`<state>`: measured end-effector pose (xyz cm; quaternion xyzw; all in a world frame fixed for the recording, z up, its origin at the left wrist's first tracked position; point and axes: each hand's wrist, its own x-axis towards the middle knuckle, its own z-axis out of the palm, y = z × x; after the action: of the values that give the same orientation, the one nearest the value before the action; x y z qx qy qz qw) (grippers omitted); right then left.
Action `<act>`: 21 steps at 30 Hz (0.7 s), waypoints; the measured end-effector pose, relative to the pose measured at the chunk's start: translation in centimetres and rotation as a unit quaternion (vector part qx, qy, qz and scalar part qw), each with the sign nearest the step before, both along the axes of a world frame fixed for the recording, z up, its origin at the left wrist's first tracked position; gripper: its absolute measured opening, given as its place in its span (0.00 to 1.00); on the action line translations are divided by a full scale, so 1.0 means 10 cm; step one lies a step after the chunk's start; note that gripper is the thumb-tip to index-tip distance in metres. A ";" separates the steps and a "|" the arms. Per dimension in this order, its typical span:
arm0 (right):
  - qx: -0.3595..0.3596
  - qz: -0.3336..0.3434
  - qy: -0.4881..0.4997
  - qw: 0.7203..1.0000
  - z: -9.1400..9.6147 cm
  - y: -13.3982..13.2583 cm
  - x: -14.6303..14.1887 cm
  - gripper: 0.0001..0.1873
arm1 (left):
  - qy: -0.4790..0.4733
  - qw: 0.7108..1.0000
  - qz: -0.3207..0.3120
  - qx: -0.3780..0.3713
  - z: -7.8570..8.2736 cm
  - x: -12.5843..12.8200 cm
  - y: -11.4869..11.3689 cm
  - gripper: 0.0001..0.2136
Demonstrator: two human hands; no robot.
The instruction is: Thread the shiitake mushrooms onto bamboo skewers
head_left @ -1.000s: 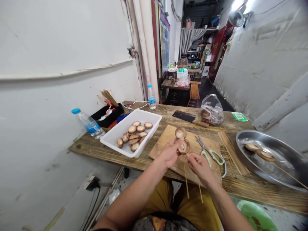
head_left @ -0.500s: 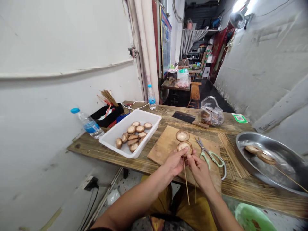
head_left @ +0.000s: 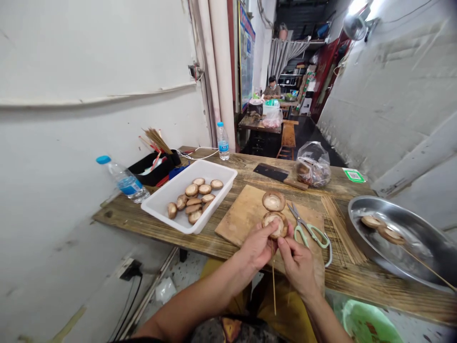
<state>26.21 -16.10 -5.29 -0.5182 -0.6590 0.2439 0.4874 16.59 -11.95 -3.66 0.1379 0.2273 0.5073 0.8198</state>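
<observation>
**Could split under an off-centre push**

Clamping a round brown-rimmed mushroom cap [head_left: 281,223] in the left hand [head_left: 260,244], over the flat tan wooden cutting board [head_left: 235,214], with a thin pale wooden stick [head_left: 273,281] hanging below. Pinching with the right hand [head_left: 297,261] close beside, apparently on a second thin wooden stick [head_left: 289,295], only faintly visible. With a matching upper cap [head_left: 273,201] farther over the board.

Could tear the flesh by pushing off-centre, loosen the upper cap by twisting, or prick the left hand behind the cap, hidden from view.

Left of the board, in a white rectangular plastic tray [head_left: 217,200]: loose brown caps [head_left: 192,190]. Right of it, in a wide silver metal basin [head_left: 421,238]: two skewered caps [head_left: 391,234]. Beyond it, in a clear plastic bag [head_left: 317,166]: brown contents [head_left: 304,174], too blurred to name.
</observation>
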 end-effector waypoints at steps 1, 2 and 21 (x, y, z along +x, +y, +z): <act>0.012 -0.010 -0.008 1.000 -0.01 -0.03 -0.02 0.19 | 0.001 1.000 0.002 -0.003 -0.01 0.00 -0.02 0.07; 0.024 -0.020 -0.016 0.999 -0.01 -0.06 -0.04 0.19 | 0.001 1.000 0.004 -0.007 -0.02 0.01 -0.05 0.07; -0.151 -0.187 -0.221 0.945 -0.83 -1.24 1.35 0.22 | 0.108 0.990 -0.032 -0.080 -0.32 -0.47 0.59 0.06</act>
<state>39.71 -28.54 -13.63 -0.7408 -0.5964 0.1246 0.2827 11.86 -6.04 -6.88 0.1330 0.3503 0.4429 0.8145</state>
